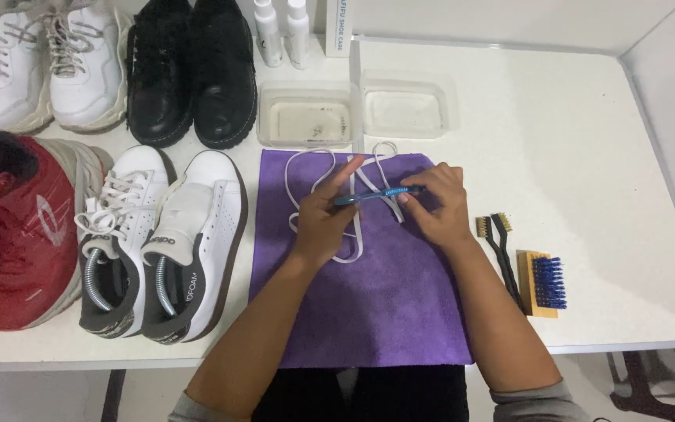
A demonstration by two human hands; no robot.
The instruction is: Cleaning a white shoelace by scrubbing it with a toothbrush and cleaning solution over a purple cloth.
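A slim blue brush [376, 194] is held above the purple cloth [369, 305], its long axis running nearly level from left to right across the view, tilted slightly upward toward the right. It is gripped at both ends: the left hand [323, 223] is closed around the handle end, with the forefinger stretched up and away from the shaft, while the right hand [437, 205] pinches the other end between thumb and fingertips (whether the bristles lie under those fingers cannot be told).

A white shoelace [330, 176] lies looped on the cloth directly beneath the brush, one strand crossing under the shaft between the two hands — so the lace is below and slightly beyond the grip, not to either side of it. Both hands are about equally near to it; part of it is hidden by the left hand.

Just behind the cloth stand two shallow clear trays [357, 113]. To the right of the right forearm, well apart from the lace, lie two small wire brushes [498, 246] and a wooden brush with blue bristles [542, 283]. A pair of white sneakers [162, 242] sits to the left — without laces in the nearer shoe, it seems.
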